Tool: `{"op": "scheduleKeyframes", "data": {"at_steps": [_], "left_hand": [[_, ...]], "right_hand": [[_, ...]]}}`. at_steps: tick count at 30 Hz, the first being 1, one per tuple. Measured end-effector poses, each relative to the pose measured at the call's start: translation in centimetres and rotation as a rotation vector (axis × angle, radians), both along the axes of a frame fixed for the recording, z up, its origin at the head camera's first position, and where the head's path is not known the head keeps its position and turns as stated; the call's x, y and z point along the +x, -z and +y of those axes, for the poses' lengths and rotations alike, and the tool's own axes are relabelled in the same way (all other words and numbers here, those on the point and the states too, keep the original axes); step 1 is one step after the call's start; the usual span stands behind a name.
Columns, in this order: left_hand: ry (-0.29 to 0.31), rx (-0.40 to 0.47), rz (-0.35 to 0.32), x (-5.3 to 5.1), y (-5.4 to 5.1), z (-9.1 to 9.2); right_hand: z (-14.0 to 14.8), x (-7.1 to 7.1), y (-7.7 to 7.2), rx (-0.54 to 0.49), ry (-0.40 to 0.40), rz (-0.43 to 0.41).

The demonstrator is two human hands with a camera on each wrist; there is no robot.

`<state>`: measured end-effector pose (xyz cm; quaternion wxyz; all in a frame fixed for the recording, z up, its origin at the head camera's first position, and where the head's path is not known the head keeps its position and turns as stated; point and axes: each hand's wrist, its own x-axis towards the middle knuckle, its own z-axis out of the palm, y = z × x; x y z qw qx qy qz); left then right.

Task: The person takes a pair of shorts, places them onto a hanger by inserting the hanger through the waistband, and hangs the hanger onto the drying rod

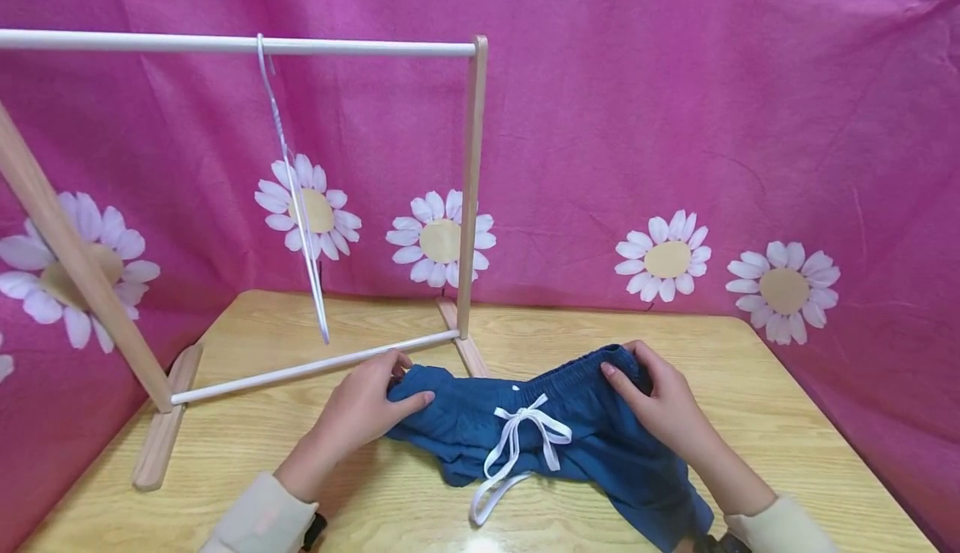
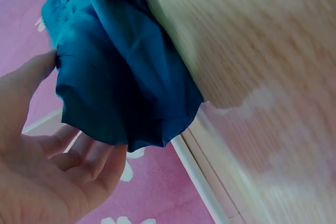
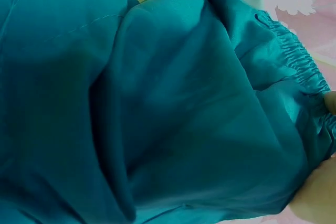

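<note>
A pair of dark blue shorts (image 1: 457,415) is held up over the front of the table, its elastic waistband (image 1: 573,371) toward the back. White drawstring (image 1: 513,436) hangs in a bow at the middle. My left hand (image 1: 358,403) pinches the left end of the cloth, thumb in front and fingers behind; in the left wrist view a hemmed edge of the shorts (image 2: 113,87) lies between them. On the other side my right hand (image 1: 663,394) grips the waistband's right end, thumb on the near face. The shorts (image 3: 173,103) fill most of the right wrist view.
Left and behind stands a rack with a white top rail (image 1: 375,46) and wooden posts (image 1: 472,186). A thin white hanger (image 1: 303,219) hangs on it, seen nearly edge-on. Pink cloth (image 1: 562,119) with daisies encloses the wooden table (image 1: 787,444).
</note>
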<state>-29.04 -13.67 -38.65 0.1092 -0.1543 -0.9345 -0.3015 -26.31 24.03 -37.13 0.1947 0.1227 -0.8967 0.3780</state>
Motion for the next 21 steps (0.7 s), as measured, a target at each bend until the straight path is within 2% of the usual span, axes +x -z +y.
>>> {"op": "scheduleKeyframes", "data": {"at_steps": [7,12,14,17,21], "left_hand": [[-0.026,0.077,0.103,0.2,-1.2,-0.6],[-0.036,0.114,0.190,-0.2,-3.1,-3.2],[-0.073,0.112,0.216,-0.5,-4.3,-4.7],[-0.166,0.129,0.255,-0.7,-6.0,-6.6],[-0.251,0.186,0.315,-0.5,-7.2,-7.5]], "right_hand": [[-0.1,0.1,-0.1,0.016,-0.006,0.004],[-0.2,0.1,-0.2,0.022,-0.016,0.017],[-0.3,0.1,-0.1,0.022,-0.023,0.031],[-0.3,0.2,-0.1,0.023,-0.024,0.042],[-0.2,0.2,-0.1,0.021,-0.017,0.034]]}}
